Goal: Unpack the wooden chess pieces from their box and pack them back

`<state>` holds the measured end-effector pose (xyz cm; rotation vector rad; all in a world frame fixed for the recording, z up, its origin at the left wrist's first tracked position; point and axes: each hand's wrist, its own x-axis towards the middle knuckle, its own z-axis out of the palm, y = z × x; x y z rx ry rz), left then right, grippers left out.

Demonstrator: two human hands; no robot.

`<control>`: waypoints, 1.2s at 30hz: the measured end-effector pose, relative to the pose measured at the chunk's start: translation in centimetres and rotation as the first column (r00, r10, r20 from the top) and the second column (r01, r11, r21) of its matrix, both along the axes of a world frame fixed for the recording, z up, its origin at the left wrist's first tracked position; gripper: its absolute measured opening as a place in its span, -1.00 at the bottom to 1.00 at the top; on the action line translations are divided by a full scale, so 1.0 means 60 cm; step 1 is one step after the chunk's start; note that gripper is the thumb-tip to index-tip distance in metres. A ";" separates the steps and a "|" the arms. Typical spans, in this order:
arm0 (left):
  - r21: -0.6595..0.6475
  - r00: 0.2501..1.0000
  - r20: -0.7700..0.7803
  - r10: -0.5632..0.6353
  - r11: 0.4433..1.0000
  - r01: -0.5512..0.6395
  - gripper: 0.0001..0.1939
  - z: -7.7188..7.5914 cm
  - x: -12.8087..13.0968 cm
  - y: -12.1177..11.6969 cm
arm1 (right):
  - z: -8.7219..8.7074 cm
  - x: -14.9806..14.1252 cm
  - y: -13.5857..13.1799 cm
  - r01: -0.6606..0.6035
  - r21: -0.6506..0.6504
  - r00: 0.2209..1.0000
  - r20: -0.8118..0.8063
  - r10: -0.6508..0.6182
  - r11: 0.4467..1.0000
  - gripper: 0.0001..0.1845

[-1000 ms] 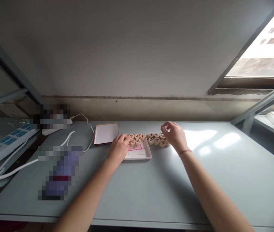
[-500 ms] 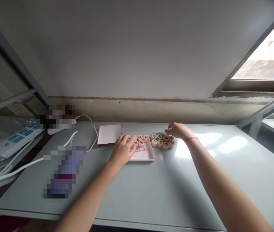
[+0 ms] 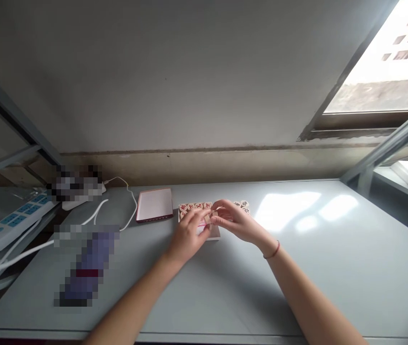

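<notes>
1. While the left hand [image 3: 188, 238] and right hand [image 3: 235, 224] meet above a shallow pale tray [image 3: 216, 234], their fingers [image 3: 221, 209] curl close together; I cannot tell whether they hold anything.
2. Round wooden xiangqi pieces [image 3: 194, 207] lie in a row along the tray's far side; more pieces [image 3: 244, 204] sit just beyond the right hand.
3. A pink-rimmed lid [image 3: 154, 204] lies left of the tray on the bench [image 3: 297, 287].

Both forearms [image 3: 308, 287] angle inward from bottom of view; left hand [image 3: 189, 237] knuckles up, fingers curled; right hand [image 3: 233, 221] turned inward, fingertips [image 3: 214, 220] just beside left hand
</notes>
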<state>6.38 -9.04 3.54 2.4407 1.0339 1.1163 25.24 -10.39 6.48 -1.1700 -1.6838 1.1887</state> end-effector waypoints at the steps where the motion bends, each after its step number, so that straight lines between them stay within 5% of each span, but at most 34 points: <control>1: -0.018 1.000 -0.005 0.017 1.000 -0.017 -0.67 0.000 -0.001 0.005 | -0.003 0.005 0.002 0.019 -0.006 1.000 -0.019 -0.019 1.000 -0.66; 10: -0.005 0.971 -0.237 -0.033 0.999 0.032 -0.84 -0.009 0.017 0.047 | -0.007 0.027 -0.001 0.231 0.050 0.973 -0.020 -0.230 0.972 -0.63; 18: 0.141 0.872 -0.489 0.015 0.988 0.062 -0.92 -0.003 0.030 0.056 | -0.016 0.028 -0.001 0.241 0.197 0.954 0.129 -0.269 0.950 -0.80; 26: 0.205 0.918 -0.379 0.121 0.978 -0.045 -0.85 -0.001 -0.022 0.057 | -0.055 -0.011 0.014 0.113 0.491 0.828 0.434 -0.355 0.864 -0.76; 31: 0.159 0.931 -0.346 0.116 0.985 -0.064 -0.83 0.006 -0.053 0.055 | -0.061 -0.036 0.020 0.041 0.542 0.695 0.588 -0.414 0.839 -0.85; 36: 0.120 0.940 -0.330 0.087 0.991 -0.049 -0.82 -0.004 -0.080 0.047 | -0.065 -0.042 0.022 0.040 0.559 0.659 0.608 -0.443 0.828 -0.86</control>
